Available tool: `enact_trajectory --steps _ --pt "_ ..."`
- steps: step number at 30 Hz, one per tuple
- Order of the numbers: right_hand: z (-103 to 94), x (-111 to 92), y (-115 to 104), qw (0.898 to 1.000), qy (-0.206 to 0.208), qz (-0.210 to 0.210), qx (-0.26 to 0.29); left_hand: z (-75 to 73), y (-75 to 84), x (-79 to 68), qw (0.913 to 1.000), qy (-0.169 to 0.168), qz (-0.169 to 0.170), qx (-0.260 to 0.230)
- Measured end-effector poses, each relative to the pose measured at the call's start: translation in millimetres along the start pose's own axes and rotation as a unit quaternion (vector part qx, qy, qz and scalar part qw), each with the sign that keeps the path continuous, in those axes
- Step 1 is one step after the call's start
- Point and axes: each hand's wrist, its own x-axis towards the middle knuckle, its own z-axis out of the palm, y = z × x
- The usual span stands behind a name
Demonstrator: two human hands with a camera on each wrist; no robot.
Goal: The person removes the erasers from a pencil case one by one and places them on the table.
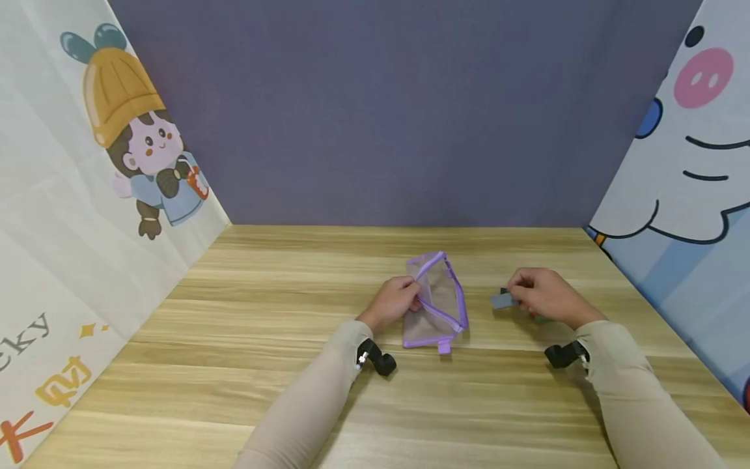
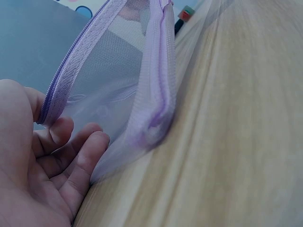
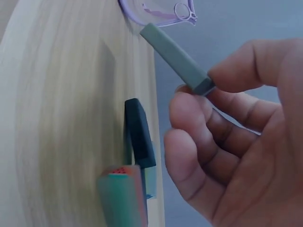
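Observation:
A purple-edged mesh zip pouch (image 1: 436,312) lies unzipped on the table, its mouth spread apart. My left hand (image 1: 394,301) pinches one zipper edge between thumb and index finger; in the left wrist view the other fingers of the left hand (image 2: 66,161) curl loosely beside the mesh. To the right of the pouch, my right hand (image 1: 545,294) holds a small grey rectangular bar (image 3: 177,59) by one end, above the table. Below that hand, a black block (image 3: 139,132) and a green block with a red side (image 3: 120,196) rest on the wood.
The wood-grain table (image 1: 281,293) ends at a dark blue-grey panel (image 1: 375,117) at the back. Printed cartoon sheets stand along the left side (image 1: 64,215) and the right side (image 1: 691,182). A purple tab (image 1: 444,346) sticks out from the pouch's near edge.

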Motion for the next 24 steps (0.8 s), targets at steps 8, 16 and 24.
enact_trajectory --steps 8,16,24 --pt "-1.6 2.7 3.8 1.000 -0.006 -0.010 -0.004 -1.8 2.4 0.9 1.0000 0.000 0.001 0.000" --pt "0.5 2.3 6.3 1.000 -0.016 -0.012 -0.017 -0.8 2.4 0.5 1.0000 0.001 -0.002 0.003" --pt "-0.9 1.8 10.3 1.000 -0.019 -0.007 -0.020 0.2 2.0 0.4 1.0000 0.004 -0.001 0.002"
